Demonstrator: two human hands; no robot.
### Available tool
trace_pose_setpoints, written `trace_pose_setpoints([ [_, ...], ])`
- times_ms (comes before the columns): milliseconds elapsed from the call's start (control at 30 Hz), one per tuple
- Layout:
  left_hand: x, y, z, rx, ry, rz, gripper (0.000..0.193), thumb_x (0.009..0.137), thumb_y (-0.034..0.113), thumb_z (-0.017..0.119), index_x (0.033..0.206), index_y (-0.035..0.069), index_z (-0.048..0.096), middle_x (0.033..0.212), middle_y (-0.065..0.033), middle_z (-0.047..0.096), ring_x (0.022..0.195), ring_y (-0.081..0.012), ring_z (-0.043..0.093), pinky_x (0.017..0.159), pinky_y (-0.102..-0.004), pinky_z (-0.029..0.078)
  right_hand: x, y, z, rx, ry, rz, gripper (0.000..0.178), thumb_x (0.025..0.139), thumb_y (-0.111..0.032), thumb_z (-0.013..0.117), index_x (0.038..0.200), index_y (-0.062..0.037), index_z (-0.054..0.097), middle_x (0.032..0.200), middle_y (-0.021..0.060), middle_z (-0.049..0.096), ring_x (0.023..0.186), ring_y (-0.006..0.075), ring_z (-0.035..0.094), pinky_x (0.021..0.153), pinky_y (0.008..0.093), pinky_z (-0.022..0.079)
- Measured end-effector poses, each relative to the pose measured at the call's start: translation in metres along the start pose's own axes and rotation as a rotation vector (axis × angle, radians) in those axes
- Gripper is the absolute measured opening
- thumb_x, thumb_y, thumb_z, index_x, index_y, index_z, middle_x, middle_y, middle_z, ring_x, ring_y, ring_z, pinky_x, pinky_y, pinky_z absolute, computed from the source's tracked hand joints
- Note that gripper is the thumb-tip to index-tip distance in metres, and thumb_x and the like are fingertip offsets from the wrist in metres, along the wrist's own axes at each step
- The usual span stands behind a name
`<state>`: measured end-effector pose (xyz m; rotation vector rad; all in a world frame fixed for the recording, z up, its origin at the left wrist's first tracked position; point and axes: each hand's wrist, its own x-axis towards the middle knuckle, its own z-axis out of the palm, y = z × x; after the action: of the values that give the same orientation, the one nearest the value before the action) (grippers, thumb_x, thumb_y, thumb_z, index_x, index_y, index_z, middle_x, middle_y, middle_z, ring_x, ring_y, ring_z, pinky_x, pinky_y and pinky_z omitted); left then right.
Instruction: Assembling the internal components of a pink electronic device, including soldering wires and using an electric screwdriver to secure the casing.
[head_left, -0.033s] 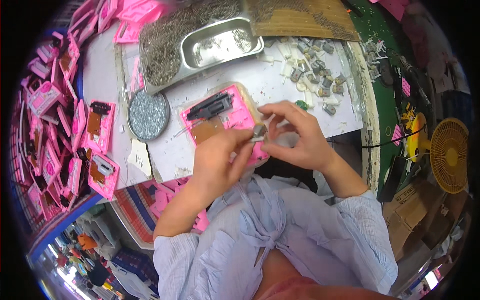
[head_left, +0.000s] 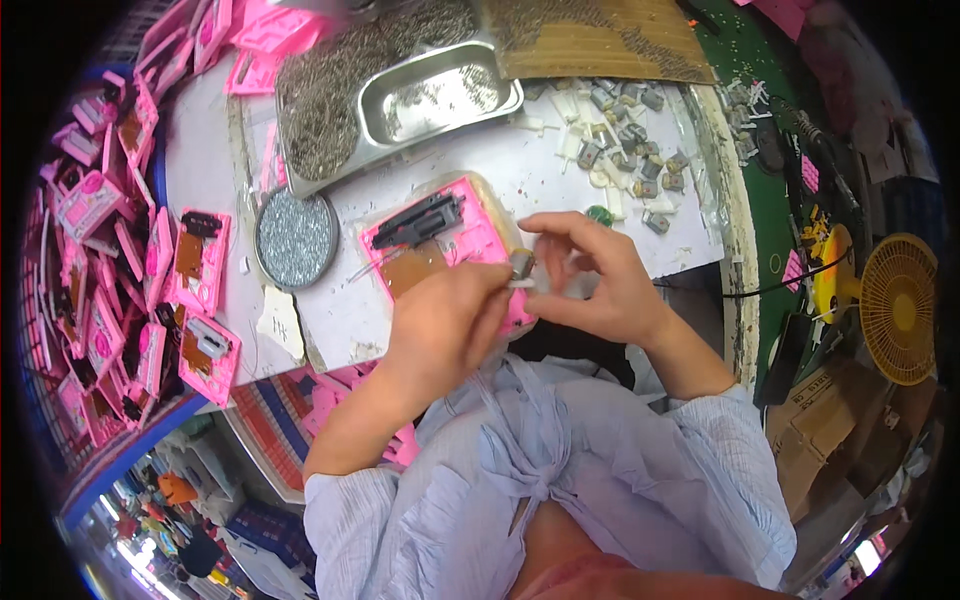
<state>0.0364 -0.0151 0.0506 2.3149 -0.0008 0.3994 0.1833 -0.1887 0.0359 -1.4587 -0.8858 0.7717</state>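
My left hand (head_left: 445, 315) pinches a small grey motor (head_left: 521, 263) with a white plastic piece (head_left: 521, 284) on its near side. Curved around it from the right is my right hand (head_left: 600, 275), thumb and forefinger apart; its thumb tip is close to the white piece, and whether they touch is unclear. Beneath the hands lies a pink plastic casing (head_left: 482, 232), partly covered by my left hand. Inside the casing are a black plastic part (head_left: 420, 220), a brown board (head_left: 415, 268) and thin wires.
Ahead stands a tray of screws (head_left: 320, 120) with a metal pan (head_left: 372, 128) in it. A round dish of grey bits (head_left: 296, 238) is left of the casing. Several loose motors (head_left: 635, 140) lie at back right. Pink casings (head_left: 100, 210) are piled left; a yellow fan (head_left: 900, 310) stands right.
The view has shifted slightly. The motor stays in my left fingers, turned a little, and both hands keep nearly the same place.
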Motion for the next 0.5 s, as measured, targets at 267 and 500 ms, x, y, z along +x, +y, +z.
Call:
trace_pose_setpoints([
  [267,0.074,0.006,0.010,0.088,-0.258,0.394,0.029,0.080,0.009,0.073,0.107,0.001,0.067,0.088,-0.0099,0.067,0.074,-0.0258,0.069,0.062,-0.0376,0.056,-0.020,0.014,-0.035,0.641,0.025,0.387,0.048,0.093,-0.002,0.070,0.138,-0.0009,0.054,0.079,0.0083,0.069,0.067,0.0115,0.066,0.062,0.0231,0.053],
  [500,0.182,-0.087,0.003,0.090,-0.109,-0.154,0.019,0.089,0.019,0.071,0.099,0.002,0.070,0.087,-0.0142,0.074,0.074,-0.0285,0.073,0.073,-0.0392,0.057,-0.035,0.023,-0.058,0.572,0.202,0.367,0.047,0.092,0.000,0.070,0.137,-0.0011,0.054,0.083,0.0099,0.071,0.067,0.0096,0.063,0.061,0.0217,0.051],
])
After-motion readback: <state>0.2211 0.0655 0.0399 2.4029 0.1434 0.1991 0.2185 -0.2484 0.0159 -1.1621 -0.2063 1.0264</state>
